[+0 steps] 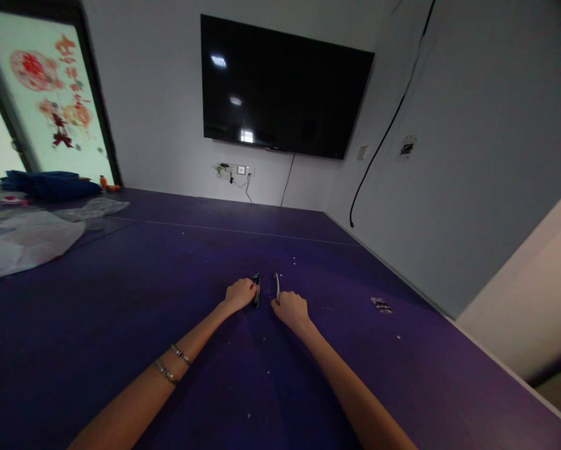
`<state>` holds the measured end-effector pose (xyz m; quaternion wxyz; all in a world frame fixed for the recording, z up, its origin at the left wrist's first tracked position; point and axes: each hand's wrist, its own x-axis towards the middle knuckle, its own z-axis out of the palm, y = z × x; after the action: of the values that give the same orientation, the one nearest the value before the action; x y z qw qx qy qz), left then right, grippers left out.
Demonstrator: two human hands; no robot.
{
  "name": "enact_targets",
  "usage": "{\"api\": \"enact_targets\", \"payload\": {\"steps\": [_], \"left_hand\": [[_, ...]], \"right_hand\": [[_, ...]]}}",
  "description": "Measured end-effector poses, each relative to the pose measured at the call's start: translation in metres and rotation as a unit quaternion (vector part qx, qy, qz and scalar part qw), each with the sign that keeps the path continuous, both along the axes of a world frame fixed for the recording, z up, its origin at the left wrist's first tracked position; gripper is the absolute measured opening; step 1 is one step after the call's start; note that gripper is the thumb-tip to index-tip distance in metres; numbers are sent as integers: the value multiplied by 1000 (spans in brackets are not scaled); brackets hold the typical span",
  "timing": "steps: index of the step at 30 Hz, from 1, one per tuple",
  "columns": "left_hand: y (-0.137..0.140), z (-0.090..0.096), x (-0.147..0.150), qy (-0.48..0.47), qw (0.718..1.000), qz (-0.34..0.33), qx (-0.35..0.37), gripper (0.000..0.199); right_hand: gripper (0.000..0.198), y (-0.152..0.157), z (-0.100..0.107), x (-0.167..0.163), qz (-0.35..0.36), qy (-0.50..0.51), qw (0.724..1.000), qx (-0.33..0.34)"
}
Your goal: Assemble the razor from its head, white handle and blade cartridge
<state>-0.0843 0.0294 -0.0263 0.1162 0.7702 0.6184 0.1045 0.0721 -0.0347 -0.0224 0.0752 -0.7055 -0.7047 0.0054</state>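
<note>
My left hand (240,295) is closed around a small dark object with a pale edge (257,290), held upright; its kind I cannot make out. Two bracelets (167,371) circle my left forearm. Just to the right, my right hand (291,307) is closed on a thin, pale, slightly curved stick (277,286), whose free end points away from me. The two hands are apart, with a narrow gap between the objects, over the dark purple surface (205,387). My fingers hide the lower part of the stick.
A silver blister-like packet (382,305) lies to the right. Clear plastic sheeting (32,240) and folded blue cloth (49,185) are at the left. A black cable (381,140) hangs down the right wall. A television (285,87) is mounted above wall sockets (237,169).
</note>
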Motion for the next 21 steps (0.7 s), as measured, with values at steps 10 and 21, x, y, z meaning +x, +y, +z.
{"api": "enact_targets", "payload": {"steps": [10, 21], "left_hand": [[3, -5, -10, -46, 997, 48, 47, 39], [2, -7, -11, -21, 998, 29, 49, 40]], "right_hand": [[33, -1, 7, 71, -7, 76, 996, 48], [38, -16, 8, 267, 7, 68, 995, 69]]}}
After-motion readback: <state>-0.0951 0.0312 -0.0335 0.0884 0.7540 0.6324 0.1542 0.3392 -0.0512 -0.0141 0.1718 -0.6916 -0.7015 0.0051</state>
